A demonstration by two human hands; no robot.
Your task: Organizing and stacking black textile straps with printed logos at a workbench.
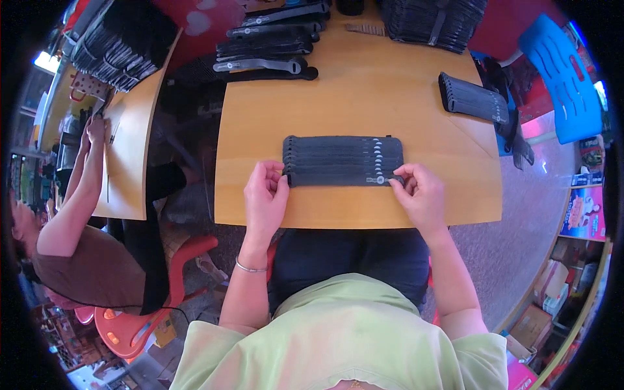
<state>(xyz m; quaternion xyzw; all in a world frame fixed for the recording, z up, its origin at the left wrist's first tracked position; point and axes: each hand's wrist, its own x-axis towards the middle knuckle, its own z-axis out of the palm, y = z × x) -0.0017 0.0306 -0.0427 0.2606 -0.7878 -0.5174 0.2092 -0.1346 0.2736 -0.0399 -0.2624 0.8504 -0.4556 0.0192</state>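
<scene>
On the wooden table in front of me lies a row of dark grey fabric straps (338, 156), overlapping like shingles, with rounded ends and pale printed marks toward the right. The nearest strap (331, 178) lies along the front edge of the row. My left hand (265, 198) has its thumb and fingers closed at that strap's left end. At its right end, my right hand (422, 198) pinches the corner beside the printed mark. Both forearms rest low over the table's front edge.
Loose stacks of similar straps (266, 49) lie at the back left, a tied bundle (434, 23) at the back right. Another fanned set (473, 97) sits at the right edge, near a blue chair (562, 78). A co-worker (91, 260) sits left at another table (133, 149).
</scene>
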